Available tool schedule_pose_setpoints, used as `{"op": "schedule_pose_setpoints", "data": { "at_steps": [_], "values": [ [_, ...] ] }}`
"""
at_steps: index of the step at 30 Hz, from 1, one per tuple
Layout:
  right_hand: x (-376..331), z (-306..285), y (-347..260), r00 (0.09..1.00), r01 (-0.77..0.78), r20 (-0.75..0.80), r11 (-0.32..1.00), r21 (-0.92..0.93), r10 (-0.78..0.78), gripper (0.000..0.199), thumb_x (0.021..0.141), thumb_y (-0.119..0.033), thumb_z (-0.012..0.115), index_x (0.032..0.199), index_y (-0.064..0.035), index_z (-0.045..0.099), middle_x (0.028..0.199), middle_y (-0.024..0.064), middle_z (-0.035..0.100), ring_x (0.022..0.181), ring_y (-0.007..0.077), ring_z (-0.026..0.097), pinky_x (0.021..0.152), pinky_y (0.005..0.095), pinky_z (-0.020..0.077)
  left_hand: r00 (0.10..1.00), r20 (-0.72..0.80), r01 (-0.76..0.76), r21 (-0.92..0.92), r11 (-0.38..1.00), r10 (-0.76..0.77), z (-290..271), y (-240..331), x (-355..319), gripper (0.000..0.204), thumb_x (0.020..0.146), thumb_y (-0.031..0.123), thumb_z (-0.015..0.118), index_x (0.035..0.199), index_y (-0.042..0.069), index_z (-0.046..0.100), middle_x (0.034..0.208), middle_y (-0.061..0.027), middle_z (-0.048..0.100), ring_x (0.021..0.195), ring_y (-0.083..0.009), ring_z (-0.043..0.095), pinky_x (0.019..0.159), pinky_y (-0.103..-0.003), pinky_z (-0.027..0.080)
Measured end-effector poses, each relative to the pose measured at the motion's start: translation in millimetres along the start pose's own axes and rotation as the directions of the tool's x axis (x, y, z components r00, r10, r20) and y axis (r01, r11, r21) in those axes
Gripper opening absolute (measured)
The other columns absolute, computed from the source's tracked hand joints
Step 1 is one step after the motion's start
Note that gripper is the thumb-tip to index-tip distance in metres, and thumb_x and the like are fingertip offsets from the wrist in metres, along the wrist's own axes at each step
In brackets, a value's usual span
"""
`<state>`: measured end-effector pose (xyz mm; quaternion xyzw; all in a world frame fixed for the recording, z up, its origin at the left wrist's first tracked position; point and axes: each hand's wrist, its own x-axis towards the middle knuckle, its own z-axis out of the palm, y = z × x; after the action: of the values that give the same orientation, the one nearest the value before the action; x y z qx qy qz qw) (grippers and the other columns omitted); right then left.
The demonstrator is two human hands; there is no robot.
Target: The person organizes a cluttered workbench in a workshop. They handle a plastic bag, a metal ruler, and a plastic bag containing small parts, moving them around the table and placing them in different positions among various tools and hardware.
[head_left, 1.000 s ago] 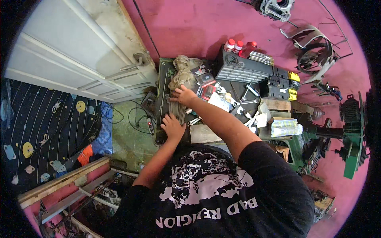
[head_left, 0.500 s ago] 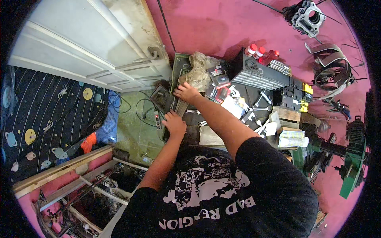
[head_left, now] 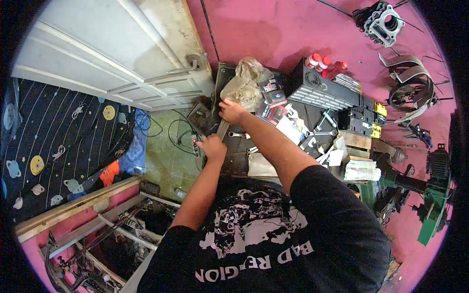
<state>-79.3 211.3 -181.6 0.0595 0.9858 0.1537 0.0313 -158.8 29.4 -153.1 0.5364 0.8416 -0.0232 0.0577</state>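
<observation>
My left hand is at the left edge of the cluttered workbench, its fingers closed on the near end of a narrow, greyish-brown ridged strip. My right hand is closed at the strip's far end, its fingertips partly out of sight and close against a crumpled, translucent tan plastic bag. What the strip is made of I cannot make out. Right of it lies a combination wrench.
Small packages, white papers and metal tools cover the bench. A grey drawer cabinet with red-capped bottles stands at the back. A white door and a power strip are at left.
The plastic bag has shifted farther back and bulges up more. My right fingers have curled in, and my left fingers have drawn together. The wrench beside the strip shows more plainly.
</observation>
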Motion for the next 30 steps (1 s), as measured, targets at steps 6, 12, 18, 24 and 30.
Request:
{"op": "schedule_pose_setpoints", "data": {
  "at_steps": [6, 12, 18, 24, 30],
  "values": [
    [-17.0, -32.0, 8.8, 0.992, 0.124, -0.023, 0.986, -0.111, -0.127, 0.024, 0.086, -0.030, 0.056, 0.099, -0.0183, 0.072, 0.092, -0.0042, 0.070, 0.118, 0.0223, 0.049, 0.113, 0.0478, 0.0231, 1.000, -0.007, -0.010, -0.119, 0.993, 0.010, -3.3, -8.2, -7.7, 0.030, 0.070, 0.030, 0.081, 0.085, 0.007, 0.069, 0.081, -0.0138, 0.070, 0.103, -0.0364, 0.058, 0.083, -0.052, 0.036],
    [-28.4, -62.9, 25.3, 0.997, 0.078, 0.004, 0.994, -0.070, -0.078, 0.024, 0.087, -0.029, 0.056, 0.102, -0.0202, 0.072, 0.091, -0.0033, 0.070, 0.121, 0.0237, 0.048, 0.114, 0.0511, 0.0217, 0.996, 0.057, -0.052, -0.277, 0.960, 0.070, -14.9, -17.0, -3.3, 0.032, 0.072, 0.032, 0.079, 0.087, 0.005, 0.069, 0.084, -0.0161, 0.071, 0.096, -0.0400, 0.063, 0.084, -0.059, 0.037],
    [-49.2, -69.7, 50.1, 0.991, -0.132, -0.030, 0.991, 0.010, 0.132, 0.017, 0.086, -0.028, 0.058, 0.094, -0.0233, 0.072, 0.089, -0.0072, 0.070, 0.115, 0.0211, 0.052, 0.114, 0.0538, 0.0216, 0.964, 0.207, -0.081, -0.380, 0.922, 0.170, -42.4, -29.5, 9.7, 0.035, 0.074, 0.036, 0.076, 0.090, 0.007, 0.070, 0.084, -0.0159, 0.071, 0.090, -0.0382, 0.066, 0.084, -0.056, 0.039],
    [-69.7, -59.0, 57.3, 0.948, -0.196, 0.245, 0.979, -0.053, 0.203, 0.021, 0.089, -0.024, 0.055, 0.099, -0.0232, 0.073, 0.101, -0.0034, 0.070, 0.126, 0.0246, 0.048, 0.117, 0.0574, 0.0179, 0.971, 0.103, -0.171, -0.321, 0.932, 0.214, -29.6, -17.0, 8.7, 0.034, 0.074, 0.036, 0.077, 0.090, 0.007, 0.069, 0.085, -0.0167, 0.069, 0.091, -0.0377, 0.065, 0.085, -0.056, 0.038],
    [-98.3, -41.4, 84.6, 0.910, -0.368, 0.172, 0.926, -0.086, 0.378, 0.021, 0.086, -0.028, 0.057, 0.097, -0.0200, 0.074, 0.103, -0.0006, 0.070, 0.128, 0.0239, 0.048, 0.117, 0.0567, 0.0174, 0.951, -0.098, -0.310, -0.316, 0.897, 0.294, -29.4, 17.2, 28.3, 0.028, 0.071, 0.030, 0.080, 0.083, 0.007, 0.068, 0.079, -0.0144, 0.069, 0.088, -0.0353, 0.064, 0.080, -0.052, 0.037]
  ]
}}
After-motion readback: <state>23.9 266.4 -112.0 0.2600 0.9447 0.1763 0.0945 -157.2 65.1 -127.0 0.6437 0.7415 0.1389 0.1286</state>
